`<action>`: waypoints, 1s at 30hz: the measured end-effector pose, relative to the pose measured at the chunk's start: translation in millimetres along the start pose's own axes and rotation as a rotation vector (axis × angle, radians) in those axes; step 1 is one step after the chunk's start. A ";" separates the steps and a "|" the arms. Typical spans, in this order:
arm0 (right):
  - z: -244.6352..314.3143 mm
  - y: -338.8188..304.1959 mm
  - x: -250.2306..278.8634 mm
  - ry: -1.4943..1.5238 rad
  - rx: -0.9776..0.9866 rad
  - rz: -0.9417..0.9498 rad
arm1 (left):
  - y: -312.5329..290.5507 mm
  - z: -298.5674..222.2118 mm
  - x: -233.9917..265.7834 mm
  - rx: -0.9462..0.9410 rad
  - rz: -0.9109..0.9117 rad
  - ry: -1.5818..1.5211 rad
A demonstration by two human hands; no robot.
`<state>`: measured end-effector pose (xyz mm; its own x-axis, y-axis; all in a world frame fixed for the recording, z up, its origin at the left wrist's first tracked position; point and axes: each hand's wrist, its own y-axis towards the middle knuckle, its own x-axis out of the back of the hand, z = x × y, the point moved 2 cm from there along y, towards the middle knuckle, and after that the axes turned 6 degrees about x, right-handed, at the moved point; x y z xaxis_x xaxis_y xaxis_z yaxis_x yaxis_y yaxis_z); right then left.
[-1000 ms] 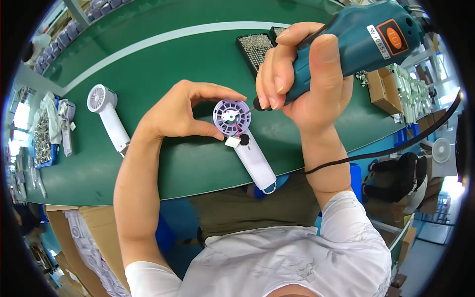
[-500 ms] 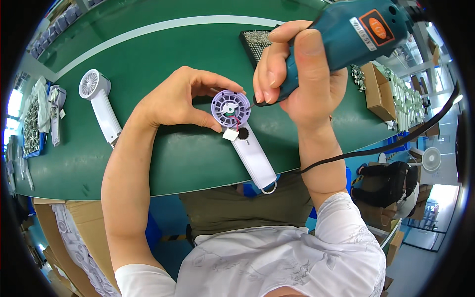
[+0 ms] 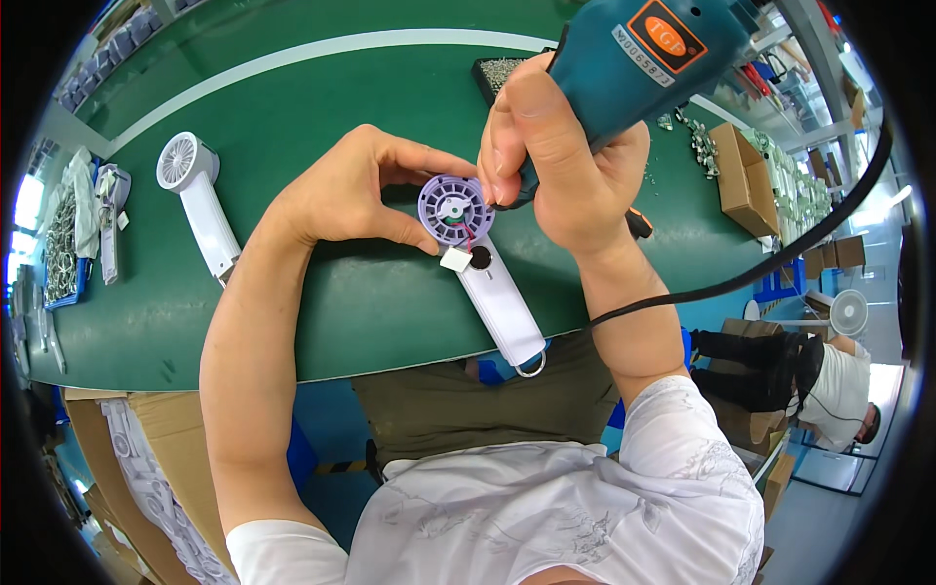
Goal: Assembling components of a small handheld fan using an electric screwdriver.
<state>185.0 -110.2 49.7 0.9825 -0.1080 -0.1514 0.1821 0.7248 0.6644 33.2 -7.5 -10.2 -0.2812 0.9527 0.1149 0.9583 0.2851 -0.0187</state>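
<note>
- From where I stand, the person's left hand (image 3: 346, 195) rests at the handheld fan (image 3: 502, 310), thumb and forefinger curved around the rim and holding it between them.
- The fan lies on the green surface (image 3: 341, 331) in front of the person, its handle slanting toward the body and a little to the right; the metal loop (image 3: 531, 367) at its end juts past the surface's edge.
- Its round lavender fan head (image 3: 454, 209) has slots all around and a pale hub in the middle. Thin red wires run down from there, and a small white block (image 3: 455, 259) sits beside a dark round spot on the handle.
- The right hand (image 3: 565, 171) has its fingers wrapped firmly about a teal electric screwdriver (image 3: 634, 78), whose nose points down at the right side of the fan head. Whether the bit touches anything there, I cannot tell.
- A black cord (image 3: 770, 265) sweeps across the right forearm.
- Over to the left, a second fan (image 3: 203, 210) lies well apart from the hands.
- Beyond the right hand sits a dark tray (image 3: 497, 73) of tiny metal pieces, and farther right an open cardboard box (image 3: 743, 180).
- Off to the right, a co-worker (image 3: 838, 390) stands near a white standing fan (image 3: 848, 312).
</note>
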 end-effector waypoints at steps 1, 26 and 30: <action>0.0 0.2 -0.3 -0.012 -0.005 0.021 | -0.1 0.0 -0.2 -0.027 -0.006 -0.001; 18.9 8.9 24.9 0.000 0.130 0.092 | 2.3 -1.9 -0.4 -0.019 0.012 0.031; 18.5 6.8 25.3 0.009 0.104 0.073 | 2.1 -3.5 -0.6 -0.076 0.012 0.106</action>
<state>211.8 -120.6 63.9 0.9930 -0.0509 -0.1062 0.1135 0.6557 0.7465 35.6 -7.8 -6.8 -0.2669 0.9385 0.2192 0.9637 0.2614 0.0543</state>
